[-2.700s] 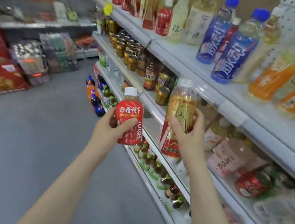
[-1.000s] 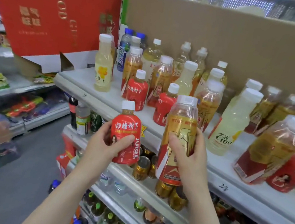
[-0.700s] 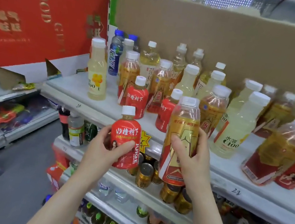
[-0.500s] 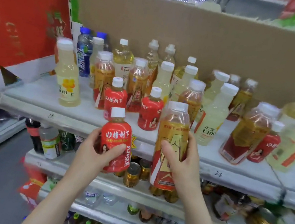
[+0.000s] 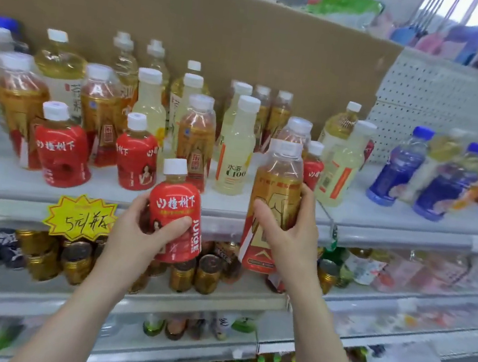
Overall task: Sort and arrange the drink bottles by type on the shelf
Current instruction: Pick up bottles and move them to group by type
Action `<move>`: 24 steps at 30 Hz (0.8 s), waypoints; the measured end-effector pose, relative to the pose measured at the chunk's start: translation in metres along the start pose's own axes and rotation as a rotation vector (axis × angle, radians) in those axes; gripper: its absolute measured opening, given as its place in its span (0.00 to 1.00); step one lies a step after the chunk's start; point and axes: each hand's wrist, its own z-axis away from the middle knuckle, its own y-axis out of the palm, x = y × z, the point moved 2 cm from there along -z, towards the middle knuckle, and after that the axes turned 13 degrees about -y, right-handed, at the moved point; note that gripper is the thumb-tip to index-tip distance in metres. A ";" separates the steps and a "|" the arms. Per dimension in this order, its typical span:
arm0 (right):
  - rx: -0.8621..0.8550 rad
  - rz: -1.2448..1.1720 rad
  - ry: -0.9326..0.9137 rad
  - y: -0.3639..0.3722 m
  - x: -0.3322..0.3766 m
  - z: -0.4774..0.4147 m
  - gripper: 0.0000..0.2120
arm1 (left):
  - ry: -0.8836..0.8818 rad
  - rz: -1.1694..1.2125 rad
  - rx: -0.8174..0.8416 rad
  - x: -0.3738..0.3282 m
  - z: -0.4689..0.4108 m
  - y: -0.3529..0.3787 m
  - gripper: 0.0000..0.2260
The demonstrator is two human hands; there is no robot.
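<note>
Two bottles held: one per hand, both upright, in front of the top shelf front edge, near the middle of the head view.
Left hand: fingers and thumb wrapped round a short red juice bottle, white cap; it sits just off the shelf's front edge, not resting on it.
Right hand: curled round a tall amber bottle, gold-and-red label; cap is above the shelf edge, base hangs below it.
Spacing: the two held bottles are near each other, not touching.
Top shelf, left part: two matching red bottles stand near the front edge, taller amber ones behind them.
Top shelf, middle: pale C100 bottle stands just behind the held pair.
Top shelf, right end: blue bottles, blurred.
Front edge: yellow price tag hangs left of the left hand.
Shelf below: gold cans directly under the hands.
Back: cardboard sheet behind the rows.
</note>
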 end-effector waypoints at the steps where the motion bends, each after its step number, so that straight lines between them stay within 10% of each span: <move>1: -0.010 0.027 -0.019 -0.007 0.000 -0.009 0.33 | -0.001 0.009 -0.006 -0.002 0.000 0.005 0.36; 24: 0.090 0.432 -0.080 0.037 -0.063 -0.152 0.33 | -0.030 0.007 -0.115 -0.008 -0.009 0.025 0.31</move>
